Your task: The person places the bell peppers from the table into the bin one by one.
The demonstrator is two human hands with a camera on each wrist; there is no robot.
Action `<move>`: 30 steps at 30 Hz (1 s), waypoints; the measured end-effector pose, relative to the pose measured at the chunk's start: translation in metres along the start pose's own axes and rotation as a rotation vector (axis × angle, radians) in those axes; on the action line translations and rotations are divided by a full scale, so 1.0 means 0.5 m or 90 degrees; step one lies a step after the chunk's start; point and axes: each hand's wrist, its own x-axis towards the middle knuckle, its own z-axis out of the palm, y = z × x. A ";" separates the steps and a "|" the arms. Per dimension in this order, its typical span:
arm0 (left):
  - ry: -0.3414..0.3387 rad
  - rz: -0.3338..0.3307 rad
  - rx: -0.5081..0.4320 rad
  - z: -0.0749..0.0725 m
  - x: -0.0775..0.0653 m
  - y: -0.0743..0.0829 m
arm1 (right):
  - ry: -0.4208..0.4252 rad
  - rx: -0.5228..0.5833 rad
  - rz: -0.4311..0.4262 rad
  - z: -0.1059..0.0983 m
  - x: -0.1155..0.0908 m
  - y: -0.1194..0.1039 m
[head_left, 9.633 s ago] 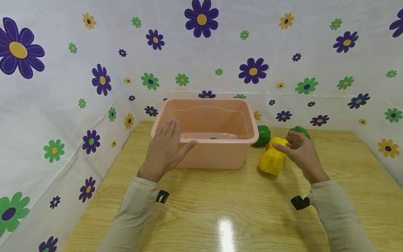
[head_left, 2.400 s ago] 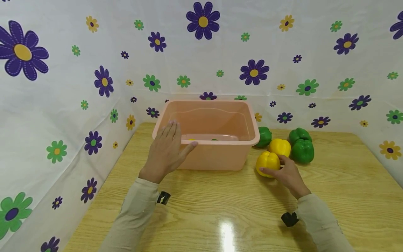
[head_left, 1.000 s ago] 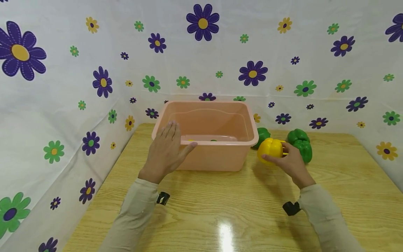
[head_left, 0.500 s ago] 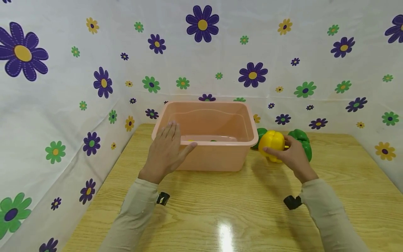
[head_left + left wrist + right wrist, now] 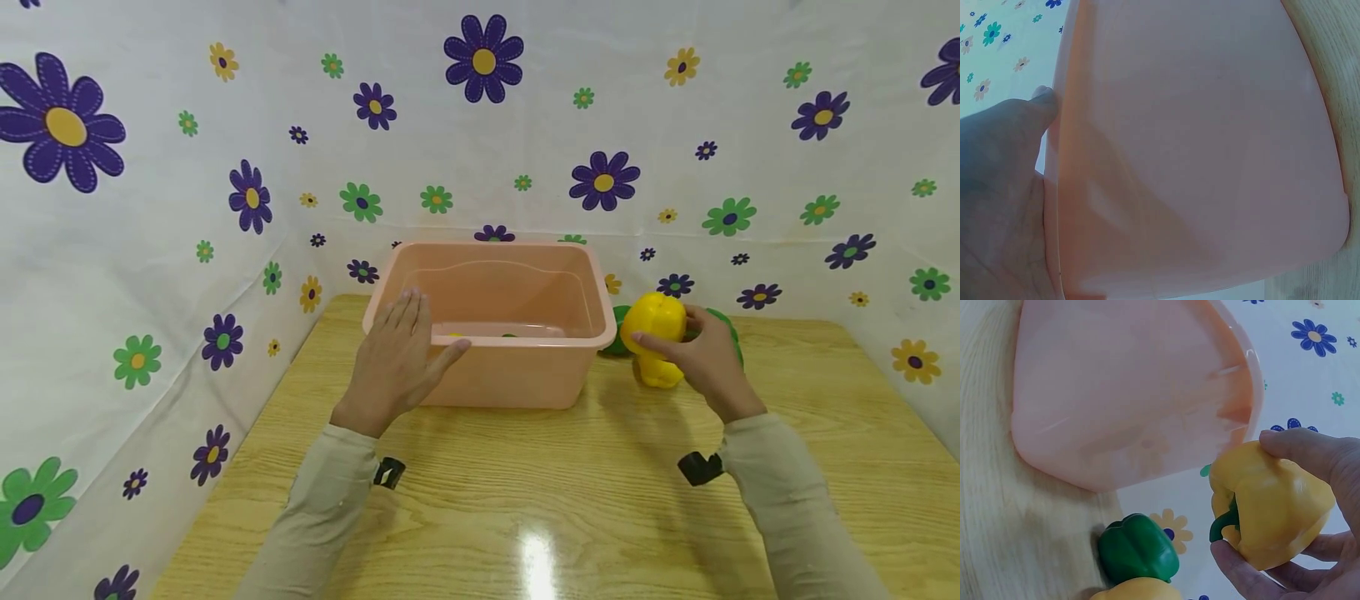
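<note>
The right hand [image 5: 708,362] pinches a yellow bell pepper [image 5: 1272,509] between thumb and fingers, holding it clear of the bench [image 5: 450,500] at the tub's 3 o'clock; in the right wrist view its green stem [image 5: 1225,524] points towards 8 o'clock. The left hand [image 5: 393,358] lies at 8 o'clock on the pink plastic tub [image 5: 510,371], its fingers straight and close together, thumb spread along the near rim. A second yellow bell pepper [image 5: 660,373] shows at 6 o'clock from the held one. A green bell pepper [image 5: 1138,550] rests just beside the tub, and more green [image 5: 729,323] shows behind the right hand, mostly hidden. Inside the tub, slivers of yellow and green peek over the near rim. A flower-printed cloth [image 5: 420,142] hangs at 12 o'clock, beyond the bench.
</note>
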 end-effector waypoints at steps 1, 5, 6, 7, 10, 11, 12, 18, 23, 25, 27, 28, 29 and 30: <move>-0.001 0.000 -0.001 0.000 0.000 0.000 | 0.001 0.004 0.001 -0.001 0.000 -0.002; -0.006 -0.002 -0.001 0.000 -0.001 -0.002 | -0.003 0.018 0.009 -0.004 0.000 -0.010; -0.006 -0.002 -0.002 0.000 -0.001 -0.002 | -0.002 0.018 0.010 -0.005 0.000 -0.012; -0.008 -0.003 -0.003 0.000 -0.002 -0.002 | -0.002 0.017 0.009 -0.005 0.001 -0.013; -0.009 -0.001 -0.001 -0.001 -0.003 -0.003 | 0.002 0.015 0.004 -0.008 0.001 -0.020; -0.009 -0.001 -0.001 -0.001 -0.003 -0.003 | 0.004 0.015 0.002 -0.008 0.002 -0.023; -0.010 0.000 -0.002 -0.001 -0.003 -0.003 | 0.005 0.016 -0.001 -0.009 0.003 -0.026; -0.010 0.003 0.000 0.000 -0.004 -0.005 | 0.016 0.023 -0.009 -0.013 0.008 -0.045; -0.008 0.005 0.004 0.000 -0.005 -0.006 | 0.020 0.024 -0.004 -0.010 0.008 -0.056; -0.006 0.006 0.004 0.000 -0.005 -0.006 | 0.022 0.024 -0.006 -0.008 0.008 -0.060; -0.005 0.007 0.003 0.000 -0.005 -0.007 | 0.025 0.020 -0.012 -0.007 0.007 -0.063; -0.005 0.008 0.003 0.000 -0.005 -0.007 | 0.027 0.019 -0.015 -0.006 0.007 -0.065; -0.004 0.008 0.004 0.001 -0.005 -0.007 | 0.028 0.017 -0.018 -0.005 0.007 -0.066; -0.004 0.009 0.004 0.001 -0.005 -0.007 | 0.028 0.016 -0.018 -0.005 0.007 -0.068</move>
